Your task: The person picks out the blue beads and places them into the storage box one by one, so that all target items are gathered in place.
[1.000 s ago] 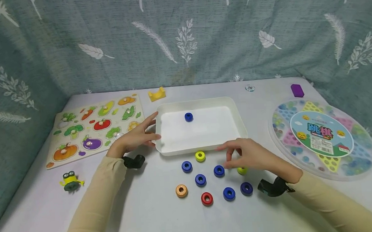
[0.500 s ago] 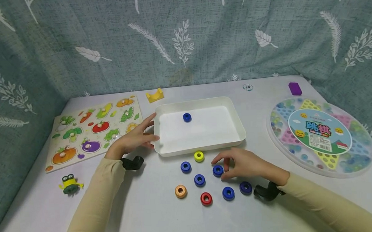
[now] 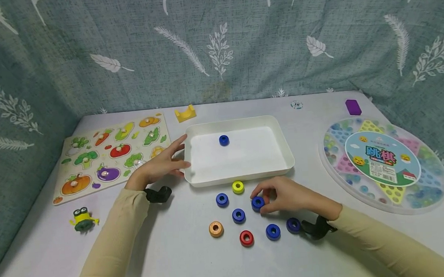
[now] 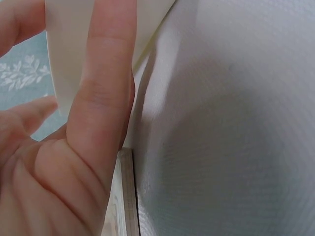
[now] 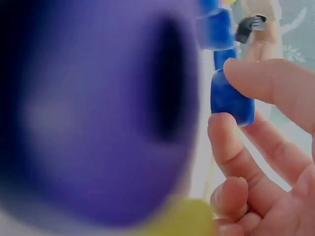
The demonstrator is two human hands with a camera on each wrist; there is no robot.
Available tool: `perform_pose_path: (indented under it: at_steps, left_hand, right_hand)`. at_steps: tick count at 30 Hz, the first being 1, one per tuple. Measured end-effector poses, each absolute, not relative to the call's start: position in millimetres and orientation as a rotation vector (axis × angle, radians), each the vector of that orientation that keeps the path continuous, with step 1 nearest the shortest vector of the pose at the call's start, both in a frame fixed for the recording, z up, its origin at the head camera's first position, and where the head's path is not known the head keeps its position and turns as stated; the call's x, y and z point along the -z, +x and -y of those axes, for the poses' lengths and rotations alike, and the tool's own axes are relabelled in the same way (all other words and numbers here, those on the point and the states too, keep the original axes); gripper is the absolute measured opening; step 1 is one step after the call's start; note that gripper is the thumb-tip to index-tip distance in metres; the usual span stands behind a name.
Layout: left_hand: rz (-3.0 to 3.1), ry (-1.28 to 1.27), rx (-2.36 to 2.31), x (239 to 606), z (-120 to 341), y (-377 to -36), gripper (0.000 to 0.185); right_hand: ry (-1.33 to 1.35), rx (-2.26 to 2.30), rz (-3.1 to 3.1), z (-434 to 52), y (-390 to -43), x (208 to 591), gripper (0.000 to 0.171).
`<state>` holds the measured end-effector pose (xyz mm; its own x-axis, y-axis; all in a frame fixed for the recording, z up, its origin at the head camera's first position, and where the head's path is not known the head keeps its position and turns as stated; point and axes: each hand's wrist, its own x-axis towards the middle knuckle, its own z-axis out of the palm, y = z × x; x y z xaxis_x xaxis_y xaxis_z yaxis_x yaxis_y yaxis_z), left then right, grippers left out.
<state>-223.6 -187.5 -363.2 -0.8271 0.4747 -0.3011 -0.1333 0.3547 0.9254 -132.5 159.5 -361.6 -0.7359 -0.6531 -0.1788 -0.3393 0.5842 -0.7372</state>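
Observation:
My right hand [image 3: 289, 193] pinches a blue ring [image 3: 257, 203] between thumb and finger, low over the table in front of the tray. In the right wrist view the blue ring [image 5: 231, 98] sits between the fingertips. My left hand [image 3: 159, 167] touches the left wall of a white tray [image 3: 243, 179], fingers spread along it. The left wrist view shows a straight finger [image 4: 103, 73] against the tray wall [image 4: 64, 54]. Inside the tray lies one blue ring [image 3: 223, 140]. Around my right hand lie a yellow ring [image 3: 238, 187], a red ring [image 3: 246, 238], an orange ring [image 3: 216, 229] and several blue rings [image 3: 239, 216].
A vegetable puzzle board [image 3: 113, 156] lies left, with a small yellow-green figure [image 3: 83, 219] before it. To the right is a round Chinese checkers box [image 3: 383, 163]. A yellow curved block [image 3: 185, 113], a round chip [image 3: 297, 105] and a purple block [image 3: 353, 107] lie behind.
My right hand came down and left over the blue ring, closed thumb and finger on it and shifted it slightly left. My left hand stays at the tray.

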Motion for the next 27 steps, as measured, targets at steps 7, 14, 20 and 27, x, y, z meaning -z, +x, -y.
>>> perform_pose_path:
  at_steps: [7,14,20,27]
  left_hand:
    - [-2.085,0.293,-1.514,362,188,-223,0.091]
    - [-2.086,0.305,-1.499,363,189,-223,0.091]
    - [-2.086,0.304,-1.490,364,189,-221,0.091]
    - [-2.092,0.311,-1.488,363,190,-220,0.090]
  right_hand:
    - [-0.815,1.020,-2.429,-159,-149,329,0.031]
    - [-0.742,1.024,-2.567,-159,-199,293,0.032]
    - [-0.534,1.025,-2.620,-154,-250,287,0.037]
    - [-0.332,0.999,-2.604,-146,-284,307,0.041]
